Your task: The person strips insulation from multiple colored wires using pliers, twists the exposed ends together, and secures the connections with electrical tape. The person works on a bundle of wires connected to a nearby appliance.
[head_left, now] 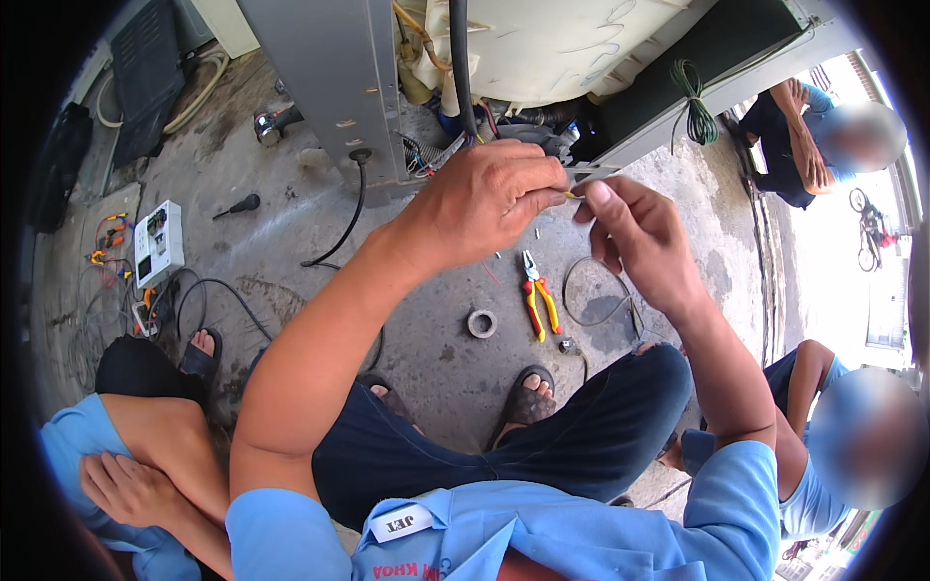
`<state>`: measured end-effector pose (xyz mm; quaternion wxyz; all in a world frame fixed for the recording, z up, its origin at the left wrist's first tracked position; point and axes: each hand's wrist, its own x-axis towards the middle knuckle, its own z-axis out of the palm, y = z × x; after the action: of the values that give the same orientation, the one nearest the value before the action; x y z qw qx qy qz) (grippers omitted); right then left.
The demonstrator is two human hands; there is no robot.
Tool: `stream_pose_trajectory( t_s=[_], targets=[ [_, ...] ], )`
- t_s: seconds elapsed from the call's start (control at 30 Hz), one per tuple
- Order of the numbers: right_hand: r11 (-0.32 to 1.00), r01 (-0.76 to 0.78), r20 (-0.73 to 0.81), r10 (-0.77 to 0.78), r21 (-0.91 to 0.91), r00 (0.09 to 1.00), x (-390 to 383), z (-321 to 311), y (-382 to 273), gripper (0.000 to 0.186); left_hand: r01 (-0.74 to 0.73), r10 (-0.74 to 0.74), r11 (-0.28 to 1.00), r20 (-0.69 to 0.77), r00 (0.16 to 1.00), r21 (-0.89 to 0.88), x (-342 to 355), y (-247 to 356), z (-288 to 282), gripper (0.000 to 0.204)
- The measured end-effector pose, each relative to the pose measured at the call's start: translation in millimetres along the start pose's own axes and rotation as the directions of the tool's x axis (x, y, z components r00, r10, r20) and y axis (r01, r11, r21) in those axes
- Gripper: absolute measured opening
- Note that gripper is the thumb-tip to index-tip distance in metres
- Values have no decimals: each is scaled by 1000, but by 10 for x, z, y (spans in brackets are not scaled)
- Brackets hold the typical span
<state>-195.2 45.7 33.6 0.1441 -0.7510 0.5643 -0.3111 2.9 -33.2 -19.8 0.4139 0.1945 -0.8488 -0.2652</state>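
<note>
My left hand (496,198) is closed, thumb and fingertips pinching a thin yellow wire (569,195) in front of an open grey cabinet. Facing it, my right hand (635,237) brings thumb and index finger together at the end of the same wire; the fingertips hide most of it. A thick black cable (461,68) hangs down behind my left hand, with small coloured wires at its lower end. Below the hands, red-and-yellow combination pliers (539,298) lie on the concrete, near a grey roll of tape (481,324).
The grey cabinet (315,77) holds a white plastic tub (552,48). A coil of green wire (693,102) hangs at its right. A power tool (274,124), a screwdriver (237,205) and a white meter box (159,244) with leads lie left. People in blue shirts sit on both sides.
</note>
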Motion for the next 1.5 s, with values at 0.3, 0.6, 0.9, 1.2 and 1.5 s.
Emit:
stream_pose_trajectory(
  t_s=[0.3, 0.6, 0.9, 1.2, 1.5],
  targets=[
    [998, -15, 69, 11, 58, 998, 5, 90, 198, 21, 15, -15, 1000, 19, 1000, -7, 38, 31, -42, 12],
    [841, 414, -53, -459, -348, 887, 23, 63, 99, 42, 59, -59, 996, 0, 998, -60, -6, 15, -50, 12],
    [-13, -669, 627, 365, 743, 689, -22, 79, -15, 35, -101, 113, 986, -87, 990, 133, -55, 28, 31, 11],
    [816, -269, 39, 290, 512, 956, 263, 323, 517, 43, 263, -528, 668, -194, 827, -696, -219, -93, -80, 13],
    [695, -168, 89, 148, 699, 985, 386, 969, 398, 23, 343, -654, 591, -185, 733, -730, -249, -61, -168, 20]
  ],
)
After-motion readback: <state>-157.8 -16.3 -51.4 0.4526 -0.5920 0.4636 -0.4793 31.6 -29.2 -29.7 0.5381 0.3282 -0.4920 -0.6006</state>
